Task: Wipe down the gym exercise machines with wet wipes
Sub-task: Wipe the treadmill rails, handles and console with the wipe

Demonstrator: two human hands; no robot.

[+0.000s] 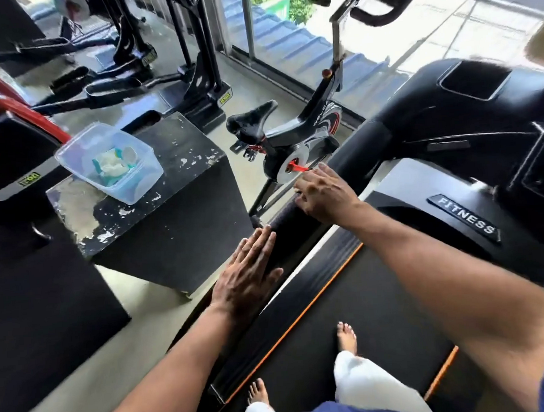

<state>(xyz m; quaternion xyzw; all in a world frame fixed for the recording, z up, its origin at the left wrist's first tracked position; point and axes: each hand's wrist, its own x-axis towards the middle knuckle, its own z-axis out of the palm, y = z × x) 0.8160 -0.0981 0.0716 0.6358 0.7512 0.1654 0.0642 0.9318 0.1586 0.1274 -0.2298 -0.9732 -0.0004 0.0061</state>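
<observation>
Viewpoint: I look down from head height; the person stands barefoot on a treadmill belt (352, 312), both arms reaching forward and to the left.
Left hand (246, 272): flat, fingers straight and together, palm resting on the treadmill's padded left handrail (285, 224) near its lower end. It grasps nothing.
Right hand (324, 192): further up the same handrail, fingers curled down over it. I cannot tell whether a wipe sits under the fingers; none shows.
Hands relative to each other: apart, both on the one rail, the left lower and the right higher.
Wet wipes (113, 163): a crumpled white-and-teal bundle lying inside a clear plastic tub (76, 148), well apart from both hands.
Tub position: on top of a black box (168, 213) with chipped paint, just left of the handrail.
Treadmill console (469, 102): black, upper right; a plate below it reads FITNESS.
Spin bike (291, 133): black with red trim, beyond the handrail, next to the window.
Other machines: black frames on the floor at upper left.
Clothing: blue top, white trousers.
</observation>
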